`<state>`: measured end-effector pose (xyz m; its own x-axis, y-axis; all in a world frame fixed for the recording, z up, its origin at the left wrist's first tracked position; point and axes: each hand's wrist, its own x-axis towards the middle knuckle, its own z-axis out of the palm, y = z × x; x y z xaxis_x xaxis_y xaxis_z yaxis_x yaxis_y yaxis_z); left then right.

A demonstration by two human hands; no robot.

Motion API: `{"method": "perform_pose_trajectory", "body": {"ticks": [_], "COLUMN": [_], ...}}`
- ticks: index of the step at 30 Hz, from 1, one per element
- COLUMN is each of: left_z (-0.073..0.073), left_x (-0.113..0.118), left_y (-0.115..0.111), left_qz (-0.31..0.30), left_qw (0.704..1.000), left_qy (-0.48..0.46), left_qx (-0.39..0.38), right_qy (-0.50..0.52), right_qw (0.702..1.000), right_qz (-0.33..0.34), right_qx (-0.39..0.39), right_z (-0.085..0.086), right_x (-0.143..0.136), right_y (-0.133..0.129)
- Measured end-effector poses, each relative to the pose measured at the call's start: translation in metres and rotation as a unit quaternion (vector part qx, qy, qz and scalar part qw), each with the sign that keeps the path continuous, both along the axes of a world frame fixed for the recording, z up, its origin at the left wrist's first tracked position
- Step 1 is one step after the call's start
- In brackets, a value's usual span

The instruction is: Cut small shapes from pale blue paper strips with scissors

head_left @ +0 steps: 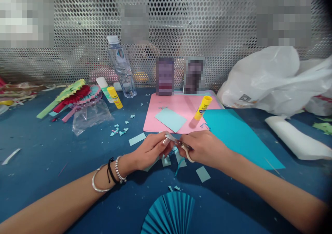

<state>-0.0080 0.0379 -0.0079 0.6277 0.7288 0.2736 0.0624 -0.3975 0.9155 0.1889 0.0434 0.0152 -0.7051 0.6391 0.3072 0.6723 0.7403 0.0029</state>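
Observation:
My right hand is closed around a pair of scissors with pale handles, their blades pointing left. The blade tips reach the fingers of my left hand, which are pinched together; what they hold is mostly hidden. Under and between both hands lie small pale blue paper pieces, with a dark blue curled paper scrap among them. A pale blue paper rectangle rests below my right hand, and a paper strip lies beside my left. Nearest me is a pleated blue paper fan.
Behind my hands are pink sheets bearing a pale blue card and a yellow glue stick. A turquoise sheet spreads right, near white plastic bags. Folded fans, a water bottle and more glue sticks stand left.

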Motion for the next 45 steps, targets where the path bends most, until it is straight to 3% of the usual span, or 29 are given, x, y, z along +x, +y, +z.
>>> {"method": "perform_pose_trajectory", "body": {"ticks": [14,22,24,29,36,41,45], "left_z": [0.002,0.006,0.006,0.007,0.004,0.004,0.005], "left_x": [0.0,0.0,0.0,0.001,0.001,0.001,0.002], "left_y": [-0.003,-0.002,-0.002,-0.002,-0.004,-0.005,-0.005], "left_qz": [0.024,0.094,0.114,0.147,0.136,0.127,0.114], "left_qw": [0.999,0.994,0.992,0.986,0.98,0.973,0.967], "left_qy": [0.013,0.04,0.048,0.059,0.103,0.143,0.168], "left_qx": [0.035,0.035,0.038,0.061,0.103,0.127,0.151], "right_qy": [0.017,0.012,0.012,-0.022,-0.053,-0.039,-0.032], "right_qw": [0.999,0.984,0.982,0.978,0.962,0.969,0.987], "right_qz": [0.004,-0.134,-0.116,0.007,0.004,0.014,-0.017], "right_qx": [0.046,-0.116,-0.148,-0.206,-0.269,-0.242,-0.157], "right_z": [-0.007,0.025,0.029,0.025,0.013,0.012,0.019], "right_x": [-0.001,0.005,0.011,0.026,0.034,0.036,0.021], "right_y": [0.002,0.007,0.007,0.003,0.003,0.002,-0.006]}}
